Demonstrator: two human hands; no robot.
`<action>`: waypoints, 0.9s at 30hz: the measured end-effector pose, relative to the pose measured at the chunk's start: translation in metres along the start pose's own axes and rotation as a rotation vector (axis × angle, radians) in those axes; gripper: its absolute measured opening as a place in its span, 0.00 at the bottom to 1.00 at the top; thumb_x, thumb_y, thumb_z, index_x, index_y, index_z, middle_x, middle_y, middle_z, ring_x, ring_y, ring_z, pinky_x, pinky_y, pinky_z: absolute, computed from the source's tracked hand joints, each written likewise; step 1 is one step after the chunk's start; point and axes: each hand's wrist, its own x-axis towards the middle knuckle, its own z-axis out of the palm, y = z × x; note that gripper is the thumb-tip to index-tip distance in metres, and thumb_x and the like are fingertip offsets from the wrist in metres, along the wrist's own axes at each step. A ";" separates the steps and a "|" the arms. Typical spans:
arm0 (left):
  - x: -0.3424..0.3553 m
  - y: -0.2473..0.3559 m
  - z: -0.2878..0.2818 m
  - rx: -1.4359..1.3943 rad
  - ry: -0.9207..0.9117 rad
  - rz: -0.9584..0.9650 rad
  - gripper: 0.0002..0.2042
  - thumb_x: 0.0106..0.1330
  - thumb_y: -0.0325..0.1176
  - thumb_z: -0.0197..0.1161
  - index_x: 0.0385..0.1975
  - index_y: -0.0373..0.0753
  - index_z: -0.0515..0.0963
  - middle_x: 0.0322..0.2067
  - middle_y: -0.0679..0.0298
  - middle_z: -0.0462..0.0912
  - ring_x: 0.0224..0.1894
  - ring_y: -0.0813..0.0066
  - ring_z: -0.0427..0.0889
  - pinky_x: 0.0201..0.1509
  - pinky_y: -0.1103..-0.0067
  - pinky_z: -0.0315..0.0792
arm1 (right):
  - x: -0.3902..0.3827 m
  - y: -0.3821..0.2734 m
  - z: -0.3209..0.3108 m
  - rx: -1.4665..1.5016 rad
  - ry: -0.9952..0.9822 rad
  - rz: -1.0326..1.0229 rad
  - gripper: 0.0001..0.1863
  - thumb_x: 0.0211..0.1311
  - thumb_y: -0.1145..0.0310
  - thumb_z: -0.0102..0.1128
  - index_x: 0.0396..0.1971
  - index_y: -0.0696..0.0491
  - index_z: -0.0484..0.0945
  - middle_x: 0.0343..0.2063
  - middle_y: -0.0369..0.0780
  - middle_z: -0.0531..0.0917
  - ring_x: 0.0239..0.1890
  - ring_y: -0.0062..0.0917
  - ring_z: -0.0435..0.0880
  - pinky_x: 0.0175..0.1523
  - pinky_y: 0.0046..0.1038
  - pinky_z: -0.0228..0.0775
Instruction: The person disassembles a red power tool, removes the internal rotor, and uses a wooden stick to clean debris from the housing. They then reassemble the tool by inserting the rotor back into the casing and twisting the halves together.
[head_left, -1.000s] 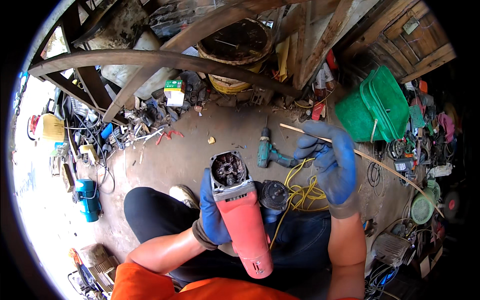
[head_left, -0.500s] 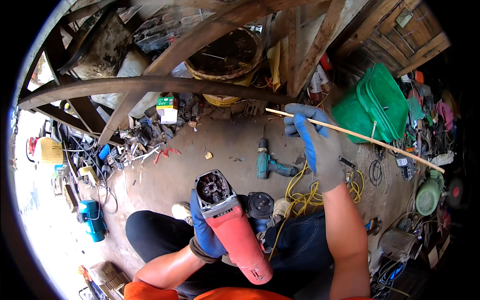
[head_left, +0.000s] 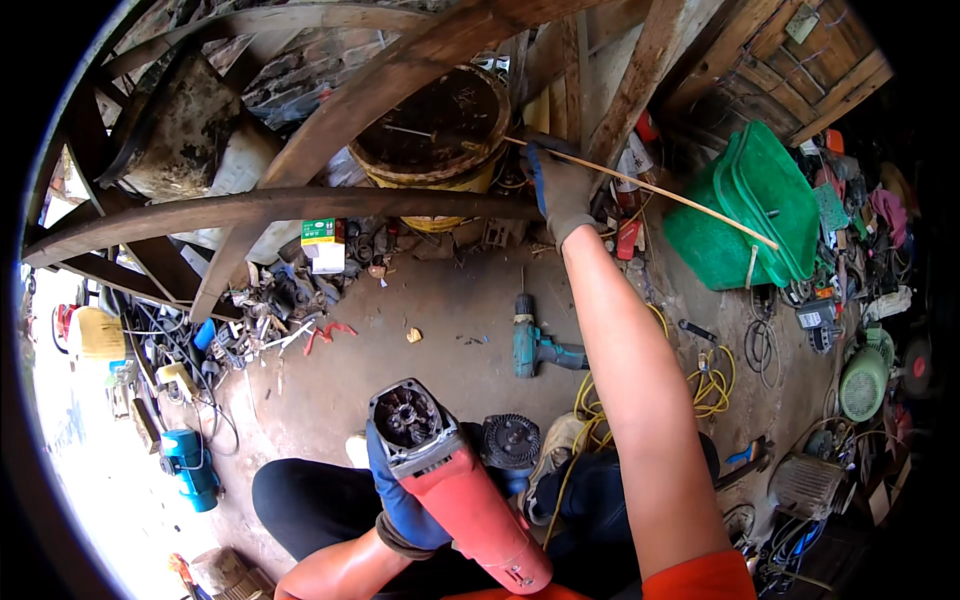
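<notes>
My left hand (head_left: 408, 508), in a blue and grey glove, is closed around the red body of a power tool (head_left: 478, 515), like an angle grinder housing. The tool's open metal end (head_left: 408, 415) faces up, with dark, greasy parts inside. Beside it is a dark toothed gear piece (head_left: 511, 441); blue glove shows under it, but I cannot tell how it is held. My right arm is stretched forward, and my right hand (head_left: 560, 190) grips a thin wooden stick (head_left: 665, 192). The stick's left tip is at the rim of a yellow bucket (head_left: 435, 222) with dark contents.
Curved wooden beams (head_left: 330, 212) cross in front of the bucket. A teal cordless drill (head_left: 540, 350) and yellow cord (head_left: 710, 390) lie on the floor. At the right stand a green plastic bin (head_left: 720, 225) and a green motor (head_left: 866, 380); a blue motor (head_left: 188, 470) stands left.
My right hand has moved forward and left with the stick, from above the floor to the bucket's rim. My left hand still holds the red tool, slightly lower in view.
</notes>
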 end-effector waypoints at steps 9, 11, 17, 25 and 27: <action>0.005 0.005 0.002 -0.057 -0.029 -0.006 0.42 0.60 0.74 0.41 0.63 0.45 0.67 0.65 0.51 0.66 0.65 0.44 0.65 0.67 0.46 0.57 | 0.008 0.005 0.006 -0.210 -0.008 -0.009 0.10 0.67 0.73 0.56 0.45 0.58 0.80 0.36 0.42 0.86 0.35 0.24 0.85 0.43 0.23 0.77; 0.006 0.006 0.001 -0.029 -0.055 0.001 0.42 0.60 0.74 0.41 0.62 0.45 0.68 0.65 0.51 0.66 0.65 0.44 0.65 0.67 0.46 0.57 | 0.003 0.002 0.009 -0.227 -0.026 -0.013 0.11 0.67 0.73 0.56 0.46 0.59 0.80 0.37 0.42 0.86 0.36 0.25 0.85 0.43 0.23 0.77; 0.010 0.004 0.007 0.016 -0.056 -0.020 0.43 0.60 0.75 0.40 0.63 0.45 0.68 0.64 0.52 0.68 0.64 0.45 0.67 0.66 0.47 0.60 | 0.015 0.024 -0.002 -0.271 -0.040 -0.086 0.14 0.64 0.56 0.57 0.43 0.45 0.83 0.33 0.38 0.86 0.38 0.32 0.84 0.44 0.33 0.74; 0.006 0.000 0.010 -0.015 -0.029 0.008 0.41 0.59 0.75 0.44 0.62 0.47 0.68 0.62 0.56 0.72 0.64 0.50 0.68 0.67 0.50 0.59 | 0.008 0.007 -0.009 -0.179 -0.051 -0.078 0.13 0.65 0.68 0.57 0.45 0.58 0.80 0.36 0.45 0.85 0.37 0.31 0.85 0.44 0.29 0.78; 0.006 -0.001 0.012 -0.013 -0.044 0.025 0.41 0.60 0.74 0.44 0.63 0.47 0.68 0.62 0.56 0.71 0.64 0.50 0.68 0.68 0.50 0.59 | -0.001 -0.004 -0.011 0.022 -0.080 -0.040 0.12 0.66 0.74 0.55 0.45 0.63 0.79 0.38 0.47 0.85 0.38 0.31 0.86 0.45 0.28 0.80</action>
